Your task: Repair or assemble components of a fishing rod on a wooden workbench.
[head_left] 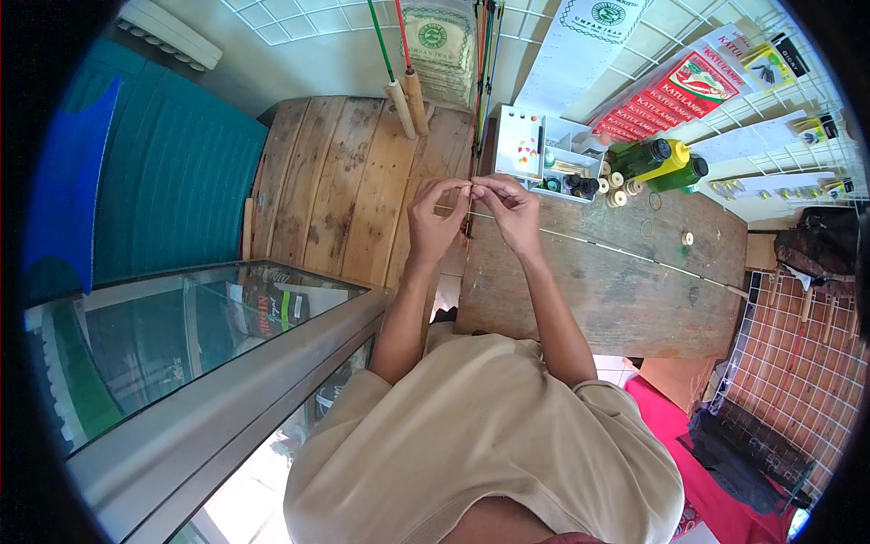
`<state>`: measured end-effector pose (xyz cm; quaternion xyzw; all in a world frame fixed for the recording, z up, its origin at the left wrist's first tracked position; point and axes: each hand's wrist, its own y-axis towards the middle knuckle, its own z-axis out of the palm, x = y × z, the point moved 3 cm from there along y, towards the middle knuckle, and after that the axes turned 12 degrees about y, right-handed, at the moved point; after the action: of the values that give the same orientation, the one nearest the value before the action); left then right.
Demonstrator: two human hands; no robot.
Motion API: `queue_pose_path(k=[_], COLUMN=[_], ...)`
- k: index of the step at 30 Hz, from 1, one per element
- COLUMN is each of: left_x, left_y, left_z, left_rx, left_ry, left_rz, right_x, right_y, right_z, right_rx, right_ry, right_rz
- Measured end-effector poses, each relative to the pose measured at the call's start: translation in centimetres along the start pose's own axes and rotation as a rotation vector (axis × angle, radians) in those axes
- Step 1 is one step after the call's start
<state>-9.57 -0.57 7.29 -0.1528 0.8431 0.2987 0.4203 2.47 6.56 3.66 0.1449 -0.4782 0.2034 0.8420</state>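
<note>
Fingertips of left hand (435, 210) and right hand (509, 205) pinch a thin rod (598, 246) between them.

Brown weathered wooden table (625, 299), green and yellow bottles (666, 161) (dark caps), teal wall panel (172, 181), beige shirt (489, 435)

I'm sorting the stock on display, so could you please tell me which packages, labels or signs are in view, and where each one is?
Pale sack: top centre against the wall, green round emblem.
White sheet: on the wire grid, top right, green emblem.
Red packets: fanned on the grid, upper right, red and white.
Small yellow-and-black carded packet: far upper right.
Dark printed bag: inside the glass case, left.
</note>
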Motion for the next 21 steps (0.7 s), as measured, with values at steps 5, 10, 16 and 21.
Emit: queue_pose_path(k=[5,10,16,21], left_x=[0.62,0.17,-0.14,-0.18], left_y=[-0.05,0.26,0.40,0.41], left_z=[0.18,-0.23,-0.46,-0.56], left_rx=[0.011,0.002,-0.014,-0.012], left_ry=[-0.064,-0.033,-0.013,0.001], left_rz=[-0.026,0.020,0.081,0.108], right_x=[0.27,0.34,0.43,0.59], right_y=[-0.04,-0.06,-0.15,-0.15], right_z=[0.23,0.43,0.52,0.72], right_rx=[-0.001,0.004,-0.006,-0.015], right_ry=[-0.008,0.000,-0.002,0.027], right_rz=[-0.049,-0.050,-0.079,-0.070])
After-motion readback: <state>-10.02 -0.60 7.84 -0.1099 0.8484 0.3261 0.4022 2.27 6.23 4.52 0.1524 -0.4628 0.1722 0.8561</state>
